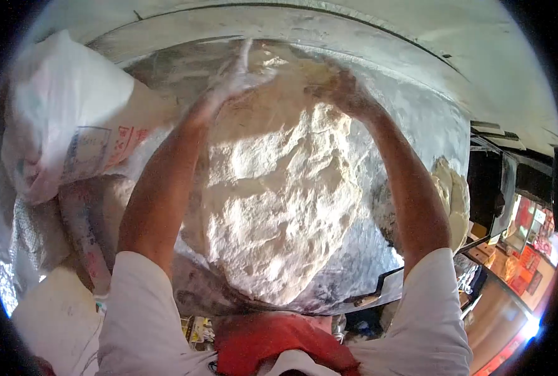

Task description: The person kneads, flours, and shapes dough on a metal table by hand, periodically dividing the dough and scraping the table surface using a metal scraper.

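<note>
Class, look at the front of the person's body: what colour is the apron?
The apron is red; it shows best in the head view, at the bottom.

Grey worktop (417, 135) under the grip; pale surface (467, 81) curving beyond it. Well right of it: brown panel (498, 319), red-orange items (529, 263), low glaring light (532, 327).

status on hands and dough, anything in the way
Left hand and right hand at dough's far end, grip blurred. Dough lumpy, on worktop. White sack left of it.

Rough, floury dough (282, 207), smooth grey tabletop (417, 135), glossy plastic sack (72, 103), matt red cloth (279, 338)
</note>
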Available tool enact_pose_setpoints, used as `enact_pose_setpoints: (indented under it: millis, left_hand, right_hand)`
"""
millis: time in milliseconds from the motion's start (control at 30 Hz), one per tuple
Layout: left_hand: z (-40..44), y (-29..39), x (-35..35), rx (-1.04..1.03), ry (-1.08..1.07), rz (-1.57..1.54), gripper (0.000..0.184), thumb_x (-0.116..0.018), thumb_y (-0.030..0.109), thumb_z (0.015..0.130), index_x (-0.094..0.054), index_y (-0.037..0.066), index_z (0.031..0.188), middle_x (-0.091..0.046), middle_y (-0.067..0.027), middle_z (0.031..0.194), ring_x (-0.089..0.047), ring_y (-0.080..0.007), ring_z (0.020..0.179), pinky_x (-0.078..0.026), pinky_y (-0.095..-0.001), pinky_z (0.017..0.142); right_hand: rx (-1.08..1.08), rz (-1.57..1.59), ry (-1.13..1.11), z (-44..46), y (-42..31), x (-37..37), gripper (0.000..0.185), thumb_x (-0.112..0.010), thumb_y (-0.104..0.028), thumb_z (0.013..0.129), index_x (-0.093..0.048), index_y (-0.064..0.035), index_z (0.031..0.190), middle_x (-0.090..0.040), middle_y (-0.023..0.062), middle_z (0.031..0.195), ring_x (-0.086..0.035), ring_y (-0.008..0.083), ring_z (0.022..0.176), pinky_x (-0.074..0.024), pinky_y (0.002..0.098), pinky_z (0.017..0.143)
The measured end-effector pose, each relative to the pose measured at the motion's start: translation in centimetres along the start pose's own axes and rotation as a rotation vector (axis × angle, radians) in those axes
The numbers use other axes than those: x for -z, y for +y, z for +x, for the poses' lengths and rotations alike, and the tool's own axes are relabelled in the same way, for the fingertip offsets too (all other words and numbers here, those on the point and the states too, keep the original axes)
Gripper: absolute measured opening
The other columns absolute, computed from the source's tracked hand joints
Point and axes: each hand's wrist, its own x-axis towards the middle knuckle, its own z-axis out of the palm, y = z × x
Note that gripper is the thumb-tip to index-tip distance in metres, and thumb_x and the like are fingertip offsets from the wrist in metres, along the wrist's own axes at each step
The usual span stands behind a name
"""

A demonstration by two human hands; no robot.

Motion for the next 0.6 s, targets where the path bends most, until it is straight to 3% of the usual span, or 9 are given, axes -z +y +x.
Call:
enact_pose_setpoints:
  millis: [67,133,167,200,267,300,400,500,600]
  left_hand:
    - [1.1,-1.2,-1.3,-0.139,-0.100,-0.046,0.110,-0.070,0.060,0.083,-0.014,0.000,0.156,-0.024,-0.0272,0.158,-0.031,-0.0361,0.145,-0.025,-0.0462,0.120]
    - [1.3,-0.1,-1.8,-0.083,-0.150,-0.033,0.112,-0.076,0.045,0.085,-0.002,0.001,0.157,-0.023,-0.0263,0.159,-0.031,-0.0363,0.145,-0.031,-0.0462,0.118]
    - [1.7,-0.5,-2.5,0.055,-0.220,-0.155,0.110,-0.075,0.025,0.088,0.009,0.004,0.156,-0.022,-0.0262,0.159,-0.039,-0.0365,0.140,-0.039,-0.0451,0.113]
    - [1.7,-0.2,-2.5,0.047,-0.211,-0.147,0.110,-0.075,0.025,0.088,0.009,0.004,0.156,-0.022,-0.0262,0.159,-0.039,-0.0365,0.140,-0.039,-0.0451,0.113]
    - [0.9,2.9,-1.2,0.169,-0.267,-0.360,0.105,-0.070,0.013,0.090,0.013,0.008,0.156,-0.021,-0.0262,0.159,-0.039,-0.0368,0.140,-0.045,-0.0457,0.109]
    - [-0.8,5.8,0.4,0.243,-0.304,-0.641,0.103,-0.068,0.008,0.090,0.012,0.010,0.156,-0.021,-0.0252,0.159,-0.036,-0.0390,0.141,-0.044,-0.0463,0.110]
    - [-6.0,8.9,0.5,-0.002,-0.102,-0.517,0.094,-0.064,0.025,0.094,0.003,0.009,0.157,-0.020,-0.0241,0.160,-0.028,-0.0418,0.145,-0.043,-0.0517,0.110]
    - [-14.3,10.5,0.1,-0.214,0.000,-0.487,0.086,-0.061,0.038,0.094,-0.009,0.010,0.157,-0.028,-0.0217,0.157,-0.036,-0.0413,0.139,-0.043,-0.0552,0.108]
    - [-24.4,8.2,-4.0,-0.240,-0.211,-1.028,0.083,-0.057,0.052,0.093,-0.021,0.012,0.156,-0.037,-0.0193,0.154,-0.045,-0.0408,0.133,-0.043,-0.0587,0.106]
  right_hand:
    - [-0.132,0.225,-0.260,1.1,0.6,-1.0,0.077,-0.083,-0.052,0.073,-0.059,-0.0071,0.131,-0.061,0.0179,0.127,-0.059,0.0363,0.116,-0.0467,0.0482,0.102]
    - [-0.007,0.072,-0.177,1.7,1.2,-1.9,0.065,-0.079,-0.034,0.084,-0.053,-0.0039,0.135,-0.072,0.0130,0.109,-0.070,0.0295,0.097,-0.0578,0.0419,0.086]
    - [0.016,0.060,-0.169,2.4,2.0,-2.6,0.060,-0.080,-0.032,0.083,-0.057,-0.0034,0.130,-0.073,0.0139,0.104,-0.071,0.0280,0.091,-0.0604,0.0385,0.076]
    - [0.027,0.060,-0.159,2.4,1.9,-2.6,0.060,-0.080,-0.032,0.083,-0.057,-0.0034,0.130,-0.073,0.0139,0.104,-0.071,0.0280,0.091,-0.0604,0.0385,0.076]
    - [-0.229,0.043,-0.188,1.3,-0.7,-1.7,0.078,-0.081,-0.049,0.075,-0.053,-0.0097,0.137,-0.065,0.0168,0.121,-0.062,0.0320,0.114,-0.0438,0.0496,0.104]
    - [-0.211,0.040,-0.167,0.4,-1.5,-1.2,0.078,-0.081,-0.049,0.075,-0.053,-0.0097,0.137,-0.065,0.0168,0.121,-0.062,0.0320,0.114,-0.0438,0.0496,0.104]
    - [-0.114,-0.148,-0.010,-4.5,-3.7,-0.3,0.088,-0.080,-0.054,0.075,-0.043,-0.0133,0.144,-0.061,0.0163,0.129,-0.057,0.0321,0.121,-0.0400,0.0523,0.107]
    - [0.027,-0.367,0.150,-13.3,-8.3,1.0,0.076,-0.077,-0.052,0.080,-0.048,-0.0153,0.140,-0.063,0.0118,0.112,-0.057,0.0274,0.107,-0.0416,0.0490,0.096]
    - [0.137,-0.647,0.440,-22.4,-1.4,-6.5,0.064,-0.073,-0.053,0.082,-0.053,-0.0156,0.130,-0.058,0.0101,0.102,-0.052,0.0254,0.096,-0.0375,0.0479,0.087]
